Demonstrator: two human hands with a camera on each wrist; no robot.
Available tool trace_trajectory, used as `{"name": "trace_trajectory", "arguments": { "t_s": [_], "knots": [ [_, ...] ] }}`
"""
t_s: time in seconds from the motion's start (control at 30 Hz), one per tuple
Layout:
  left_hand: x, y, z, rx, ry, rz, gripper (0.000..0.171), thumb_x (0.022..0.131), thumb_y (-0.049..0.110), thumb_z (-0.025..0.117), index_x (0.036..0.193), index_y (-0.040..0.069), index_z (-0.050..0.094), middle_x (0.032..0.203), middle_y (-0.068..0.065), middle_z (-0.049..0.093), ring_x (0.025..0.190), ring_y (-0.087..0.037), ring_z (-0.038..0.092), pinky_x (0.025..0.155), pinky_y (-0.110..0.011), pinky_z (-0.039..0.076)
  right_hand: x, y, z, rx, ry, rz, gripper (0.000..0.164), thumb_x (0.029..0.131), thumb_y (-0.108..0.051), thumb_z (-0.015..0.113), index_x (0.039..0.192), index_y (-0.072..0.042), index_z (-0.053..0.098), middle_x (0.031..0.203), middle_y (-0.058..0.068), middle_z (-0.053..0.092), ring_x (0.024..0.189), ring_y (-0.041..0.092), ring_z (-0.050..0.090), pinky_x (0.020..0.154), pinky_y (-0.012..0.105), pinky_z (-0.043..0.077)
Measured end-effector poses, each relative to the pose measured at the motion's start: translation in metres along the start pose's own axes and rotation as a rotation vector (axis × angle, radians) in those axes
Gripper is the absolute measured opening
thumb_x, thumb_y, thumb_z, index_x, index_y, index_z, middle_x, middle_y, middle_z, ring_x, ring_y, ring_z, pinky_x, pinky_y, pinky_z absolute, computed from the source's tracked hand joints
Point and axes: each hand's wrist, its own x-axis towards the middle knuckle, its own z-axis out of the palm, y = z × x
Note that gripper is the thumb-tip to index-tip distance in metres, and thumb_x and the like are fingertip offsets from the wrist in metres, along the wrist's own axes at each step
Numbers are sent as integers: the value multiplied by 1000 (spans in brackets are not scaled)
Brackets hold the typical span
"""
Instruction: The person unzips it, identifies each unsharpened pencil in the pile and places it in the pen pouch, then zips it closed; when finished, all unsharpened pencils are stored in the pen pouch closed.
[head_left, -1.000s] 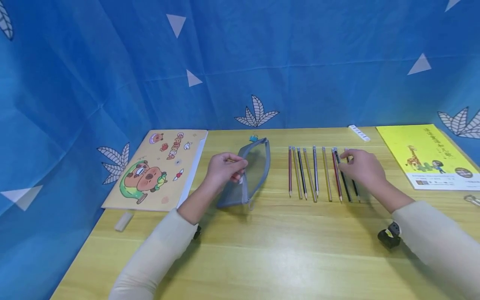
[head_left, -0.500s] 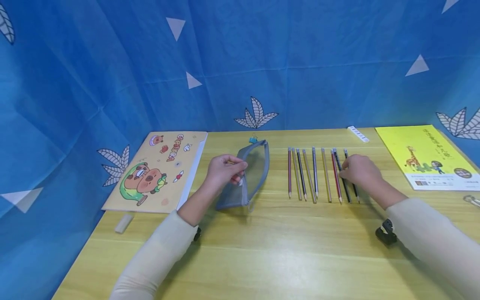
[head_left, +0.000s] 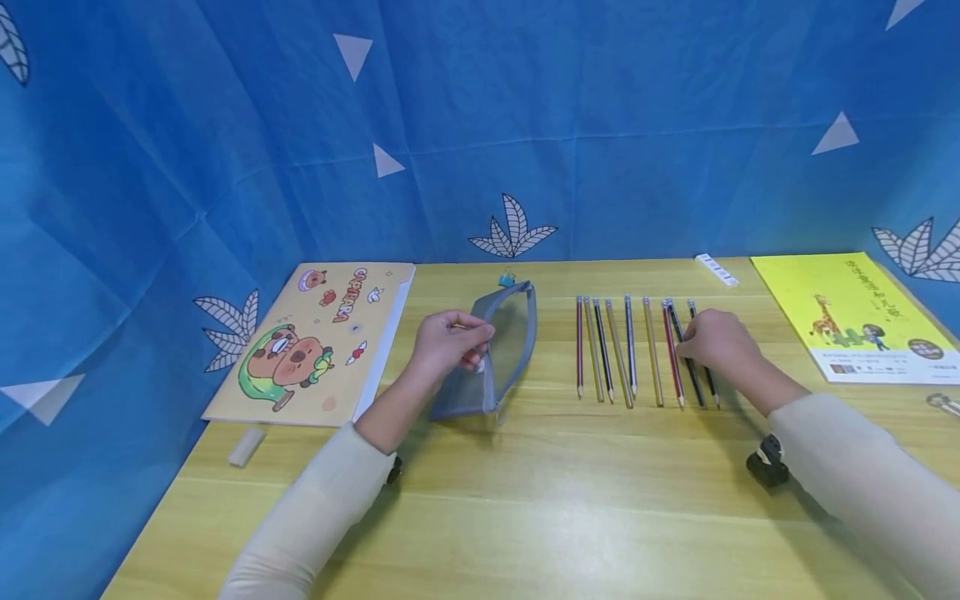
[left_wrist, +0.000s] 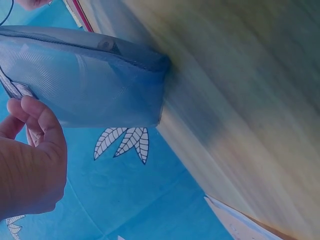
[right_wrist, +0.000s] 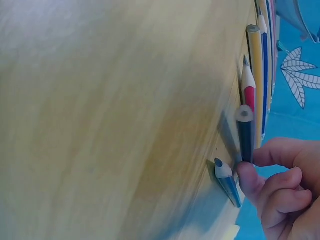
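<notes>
Head, pencil: there's the slim dark wooden pencil, just right of the slim red pencil, long axis front to back, blunt end nearer.
Left wrist, pouch: left hand pinches the grey mesh pouch at its edge.
Right wrist, grip: right hand, fingertips pinching the dark pencil!
</notes>
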Motion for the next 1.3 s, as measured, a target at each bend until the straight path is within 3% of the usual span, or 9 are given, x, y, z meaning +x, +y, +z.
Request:
{"name": "trace_trajectory", "arguments": {
  "t_s": [0.13,0.23,0.37,0.5,0.63,0.9,1.07,1.3],
  "knots": [
    [-10,9,2,16,11,-1,17,75,12,67,85,1,60,68,-12,61,45,-13,53,49,-27,50,0,1,0,41,35,16,34,77,-15,58,47,-10,44,43,0,45,37,12,36,38,25,29],
    [-7,4,1,8,18,6,18,74,13,68,85,1,60,69,-13,61,45,-13,53,48,-27,49,-1,0,-2,78,62,27,22,78,-18,57,66,-1,57,53,3,55,45,16,47,42,29,36],
    [2,-8,-2,-11,21,18,20,72,15,69,84,3,60,70,-14,61,44,-14,54,46,-27,49,-3,-6,-5,134,108,46,31,79,-23,56,93,4,57,63,8,60,55,20,55,45,31,41],
    [1,-10,-2,-25,19,16,19,72,14,69,84,3,60,70,-14,61,45,-14,54,46,-26,49,-6,-14,-5,218,164,48,32,79,-24,54,98,3,54,62,10,61,51,21,54,40,27,37],
    [0,-10,-2,-41,12,21,18,72,14,69,84,2,60,68,-13,60,44,-13,53,45,-25,48,-9,-24,-1,364,165,47,34,79,-22,50,103,1,50,65,12,62,41,16,47,36,26,35],
    [1,-10,0,-59,6,26,19,72,13,69,84,1,60,67,-13,60,43,-13,53,44,-25,48,-16,-59,4,824,153,22,21,79,-10,48,97,-5,40,66,11,62,36,12,43,31,22,33],
    [1,-7,1,-57,7,14,20,72,13,70,84,2,60,67,-13,60,43,-14,53,45,-26,48,-19,-81,8,1051,169,22,16,82,-10,49,93,-9,38,65,6,63,35,10,42,30,21,33],
    [-8,5,4,-49,-12,12,18,74,11,68,86,-1,60,64,-10,59,43,-13,52,46,-26,48,-12,-114,27,1198,191,-7,19,82,-7,51,95,-7,36,62,5,62,34,10,43,31,21,34]
  ]
}}
